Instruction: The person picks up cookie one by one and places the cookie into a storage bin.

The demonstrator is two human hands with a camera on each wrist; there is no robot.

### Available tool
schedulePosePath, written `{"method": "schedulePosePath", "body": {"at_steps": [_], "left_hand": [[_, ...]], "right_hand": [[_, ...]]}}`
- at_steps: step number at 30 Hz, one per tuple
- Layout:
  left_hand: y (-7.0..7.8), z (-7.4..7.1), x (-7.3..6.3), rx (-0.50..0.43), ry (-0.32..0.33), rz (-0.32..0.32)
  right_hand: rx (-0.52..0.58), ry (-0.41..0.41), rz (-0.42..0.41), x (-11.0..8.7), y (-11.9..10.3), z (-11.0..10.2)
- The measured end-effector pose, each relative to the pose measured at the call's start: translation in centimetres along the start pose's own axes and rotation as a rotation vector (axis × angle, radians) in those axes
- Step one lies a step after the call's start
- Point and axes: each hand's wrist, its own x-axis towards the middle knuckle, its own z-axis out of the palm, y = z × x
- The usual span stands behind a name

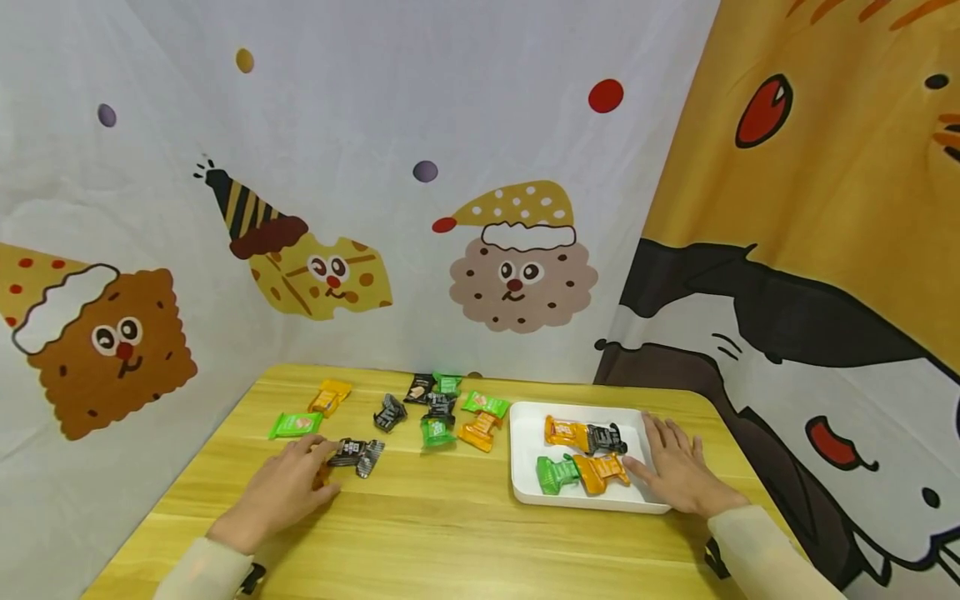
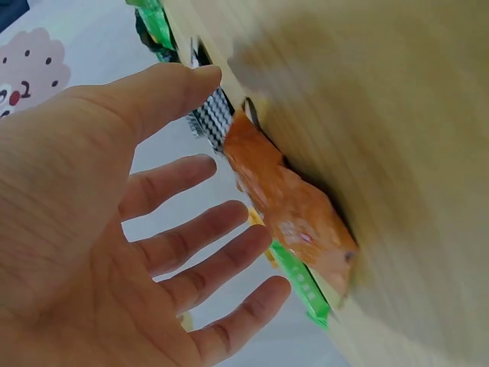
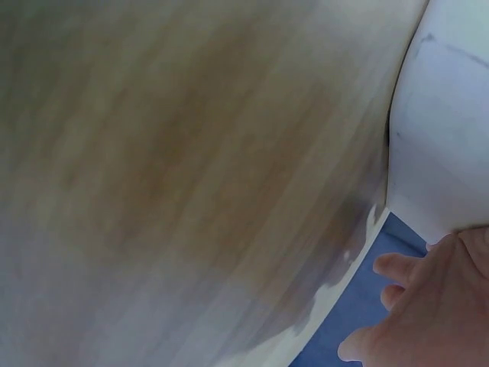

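Observation:
My left hand (image 1: 281,492) is low over the left of the table, fingers apart, beside an orange candy packet (image 2: 294,199) that it mostly hides in the head view. No grip on the packet shows. A black candy packet (image 1: 352,452) lies just past the fingertips. At the right, my right hand (image 1: 686,467) rests with spread fingers on the right rim of a white tray (image 1: 525,492), the thumb reaching over its inside. In the tray lie two orange packets (image 1: 600,473), a black packet (image 1: 606,437) and a green packet (image 1: 557,475).
Left of centre lie several more candies: a green packet (image 1: 296,425) and an orange packet (image 1: 330,397) at the far left, black packets (image 1: 390,412), and a green-and-orange group (image 1: 480,429) near the tray. A printed cloth (image 1: 420,100) hangs behind the wooden table (image 1: 450,542).

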Motion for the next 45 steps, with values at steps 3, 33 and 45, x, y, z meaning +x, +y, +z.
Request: {"method": "schedulePosePath", "body": {"at_steps": [3,33,45], "left_hand": [[-0.5,-0.1,-0.3,-0.009,-0.016,-0.015],[-1.3,-0.3,-0.6,-0.072,-0.045,-0.022],[-1.9,-0.2,-0.7,-0.059,-0.029,-0.001]], "right_hand": [[-0.004,-0.002,0.002,0.0,0.0,0.0],[0.006,0.009,-0.001,0.0,-0.2,0.1],[0.005,-0.001,0.007,0.0,-0.2,0.0]]}}
